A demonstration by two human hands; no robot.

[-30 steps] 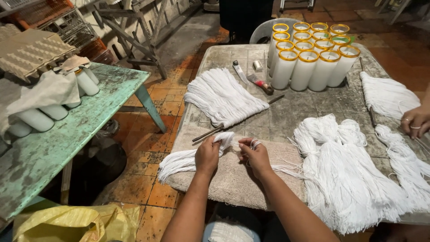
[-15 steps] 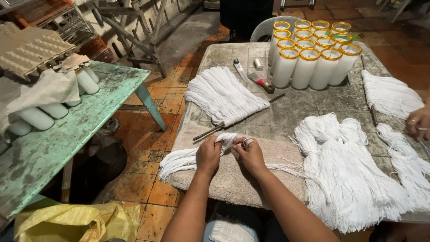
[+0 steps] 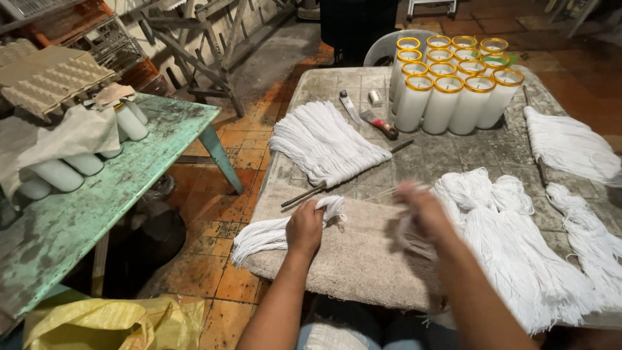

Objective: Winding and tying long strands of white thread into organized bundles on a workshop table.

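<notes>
My left hand (image 3: 306, 227) grips a bundle of white wick strings (image 3: 265, 234) that hangs over the near left edge of a beige towel (image 3: 353, 259) on the stone table (image 3: 447, 155). My right hand (image 3: 418, 210) is blurred in motion to the right, with a few thin white strands (image 3: 405, 236) trailing from its fingers, next to a big heap of white strings (image 3: 512, 246). Another fan of strings (image 3: 324, 144) is threaded on a thin metal rod (image 3: 304, 194) further back.
Several white glass candles with yellow rims (image 3: 453, 84) stand at the table's far side, with a scraper and small tools (image 3: 379, 124) beside them. More string bundles (image 3: 570, 146) lie at right. A green table (image 3: 97, 201) with candles stands left; a yellow bag (image 3: 110, 324) lies below.
My hands were together on the bundle; now my right hand has pulled away to the right with a few strands. The other person's hand at the right edge is gone from view.
</notes>
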